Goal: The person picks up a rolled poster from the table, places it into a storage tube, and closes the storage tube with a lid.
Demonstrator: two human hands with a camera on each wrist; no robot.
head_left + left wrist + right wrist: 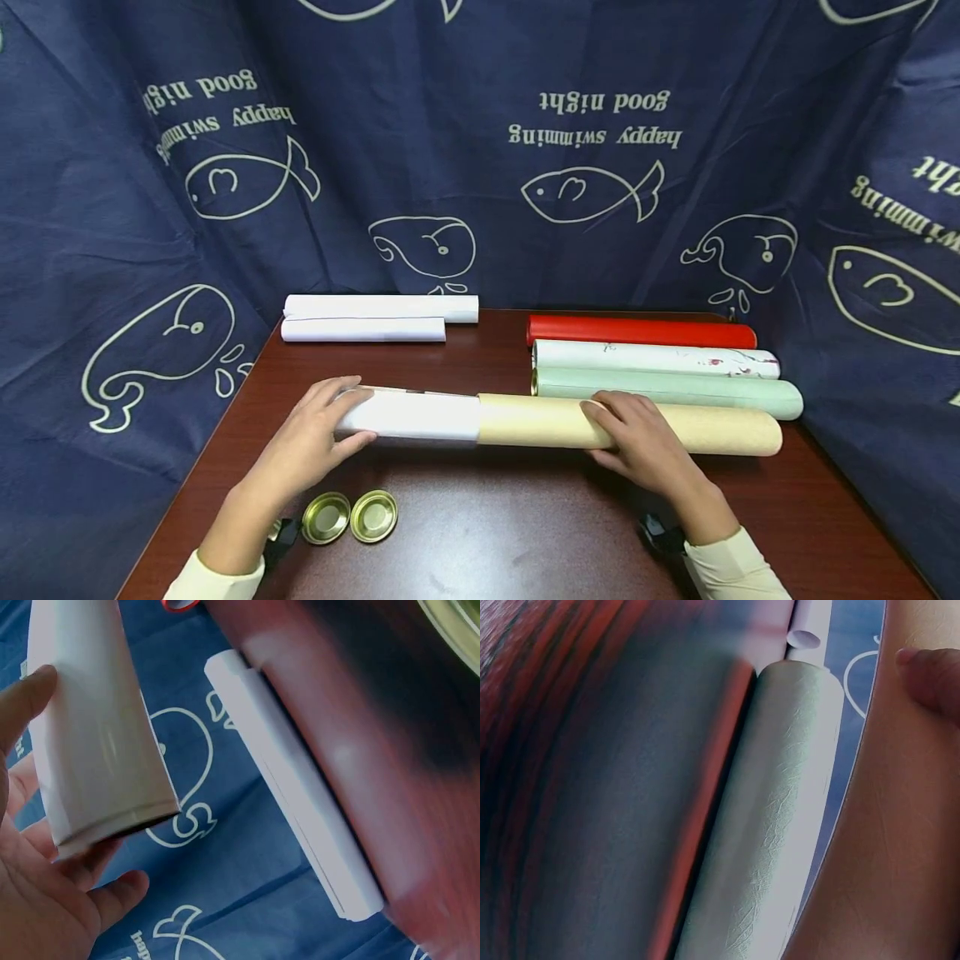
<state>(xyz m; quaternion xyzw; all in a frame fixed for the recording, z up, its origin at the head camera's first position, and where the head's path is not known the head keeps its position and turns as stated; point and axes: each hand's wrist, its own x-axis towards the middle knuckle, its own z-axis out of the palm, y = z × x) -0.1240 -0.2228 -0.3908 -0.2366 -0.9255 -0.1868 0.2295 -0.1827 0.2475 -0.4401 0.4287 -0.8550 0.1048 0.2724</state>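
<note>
Around the left end of a white paper roll [427,415] the left hand [307,442] curls, its thumb on the near side. The roll's right end meets a pale yellow cardboard tube [517,419] and appears partly inside its mouth. The right hand [641,433] grips that tube near its middle, from above. Both lie in one line across the table, slightly tilted down to the right. In the left wrist view the thumb presses the white roll [94,727], whose dark open end shows. The right wrist view has a thumb on the yellow tube [885,847].
Two gold metal lids [326,518] lie near the left forearm. White paper rolls [363,330] lie at the back left. A red tube [641,332], a white patterned tube [652,360] and a mint-green tube [675,392] lie at the right. Dark blue cloth [480,150] surrounds the table.
</note>
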